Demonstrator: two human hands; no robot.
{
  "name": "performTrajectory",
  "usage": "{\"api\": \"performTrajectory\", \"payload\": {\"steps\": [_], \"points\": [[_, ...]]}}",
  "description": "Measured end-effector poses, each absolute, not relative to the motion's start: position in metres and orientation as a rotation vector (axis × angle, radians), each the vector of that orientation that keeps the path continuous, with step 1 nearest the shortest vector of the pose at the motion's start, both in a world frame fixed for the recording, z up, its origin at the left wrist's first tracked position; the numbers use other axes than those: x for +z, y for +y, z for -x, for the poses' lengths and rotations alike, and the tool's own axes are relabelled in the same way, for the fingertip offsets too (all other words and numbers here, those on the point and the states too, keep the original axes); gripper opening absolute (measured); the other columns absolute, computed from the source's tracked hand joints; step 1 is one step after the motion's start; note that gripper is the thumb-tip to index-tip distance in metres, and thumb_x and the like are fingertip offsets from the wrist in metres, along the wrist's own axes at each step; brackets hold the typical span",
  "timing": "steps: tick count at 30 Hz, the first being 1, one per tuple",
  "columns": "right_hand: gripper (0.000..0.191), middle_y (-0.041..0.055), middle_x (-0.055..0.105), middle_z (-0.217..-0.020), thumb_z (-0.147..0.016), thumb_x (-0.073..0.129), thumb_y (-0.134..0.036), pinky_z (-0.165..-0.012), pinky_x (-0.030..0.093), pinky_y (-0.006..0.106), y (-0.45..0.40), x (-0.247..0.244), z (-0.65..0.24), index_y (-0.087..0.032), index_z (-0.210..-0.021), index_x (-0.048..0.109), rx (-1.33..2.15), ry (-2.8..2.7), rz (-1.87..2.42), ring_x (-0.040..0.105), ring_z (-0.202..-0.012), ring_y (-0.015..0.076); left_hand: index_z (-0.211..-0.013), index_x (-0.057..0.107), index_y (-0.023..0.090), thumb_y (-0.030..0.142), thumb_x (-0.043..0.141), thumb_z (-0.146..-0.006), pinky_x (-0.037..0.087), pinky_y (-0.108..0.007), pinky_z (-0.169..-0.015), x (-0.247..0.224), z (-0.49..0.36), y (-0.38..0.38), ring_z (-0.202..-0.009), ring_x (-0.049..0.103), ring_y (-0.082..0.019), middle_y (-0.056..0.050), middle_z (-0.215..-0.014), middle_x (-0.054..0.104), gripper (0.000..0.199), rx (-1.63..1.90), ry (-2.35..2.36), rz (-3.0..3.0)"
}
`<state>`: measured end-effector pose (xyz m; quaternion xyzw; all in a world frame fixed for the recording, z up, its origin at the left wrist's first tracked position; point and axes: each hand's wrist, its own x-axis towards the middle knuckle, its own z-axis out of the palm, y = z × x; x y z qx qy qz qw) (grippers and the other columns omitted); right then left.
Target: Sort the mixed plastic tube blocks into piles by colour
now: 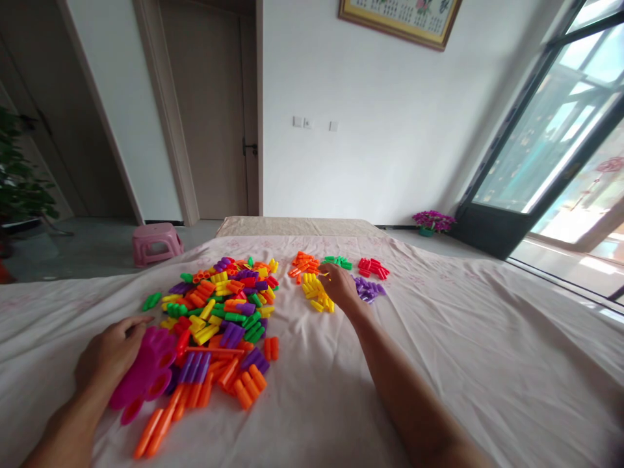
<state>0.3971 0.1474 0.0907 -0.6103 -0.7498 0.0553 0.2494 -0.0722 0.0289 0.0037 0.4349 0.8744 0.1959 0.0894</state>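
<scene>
A large mixed pile of plastic pieces [214, 309] in orange, yellow, green, purple and red lies left of the middle. At its left edge my left hand [111, 351] rests against a magenta plastic piece with rounded lobes [149, 370]; its grip is hard to make out. My right hand [340, 284] reaches over the small groups, fingers pinched together, with anything between them too small to tell. Around it lie orange pieces [305, 263], yellow pieces [316, 292], green pieces [341, 262], red pieces [374, 268] and purple pieces [369, 290].
A pale cloth [439, 325] with creases covers the table. Beyond it are a pink stool [157, 244] on the floor at the left and a potted magenta flower plant [433, 221] near the glass door at the right.
</scene>
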Motion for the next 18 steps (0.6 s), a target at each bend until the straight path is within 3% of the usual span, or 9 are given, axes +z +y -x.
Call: {"api": "performTrajectory", "payload": {"steps": [4, 10, 14, 18], "points": [[0.021, 0.0038, 0.073, -0.095, -0.085, 0.058, -0.019, -0.072, 0.043, 0.024, 0.136, 0.088, -0.378, -0.020, -0.100, 0.072, 0.398, -2.261, 1.430, 0.066, -0.085, 0.0173, -0.120, 0.066, 0.030, 0.055, 0.029, -0.088, 0.045, -0.033, -0.066, 0.004, 0.072, 0.028, -0.077, 0.064, -0.028, -0.011, -0.100, 0.071, 0.054, 0.600, 2.573, -1.299], [0.029, 0.0007, 0.073, -0.092, -0.080, 0.072, -0.033, -0.064, 0.044, 0.019, 0.112, 0.075, -0.345, -0.022, -0.106, 0.073, 0.842, -2.579, 1.064, 0.065, -0.074, 0.0126, -0.119, 0.065, 0.030, 0.055, 0.029, -0.089, 0.044, -0.034, -0.065, 0.006, 0.070, 0.028, -0.076, 0.063, -0.028, -0.011, -0.101, 0.069, 0.054, 0.570, 2.584, -1.268], [0.041, 0.0003, 0.072, -0.095, -0.072, 0.077, -0.047, -0.064, 0.042, 0.019, 0.099, 0.072, -0.332, -0.024, -0.106, 0.073, 0.803, -2.752, 0.978, 0.064, -0.077, 0.0132, -0.119, 0.065, 0.030, 0.054, 0.029, -0.089, 0.044, -0.033, -0.065, 0.008, 0.068, 0.027, -0.076, 0.063, -0.027, -0.010, -0.101, 0.069, 0.053, 0.584, 2.578, -1.256], [0.041, 0.0010, 0.069, -0.089, -0.071, 0.078, -0.052, -0.060, 0.038, 0.019, 0.089, 0.075, -0.323, -0.021, -0.098, 0.074, 0.758, -2.840, 0.934, 0.060, -0.075, 0.0137, -0.117, 0.066, 0.031, 0.054, 0.030, -0.088, 0.043, -0.031, -0.063, 0.007, 0.069, 0.027, -0.074, 0.063, -0.026, -0.010, -0.101, 0.071, 0.052, 0.608, 2.578, -1.250]]}}
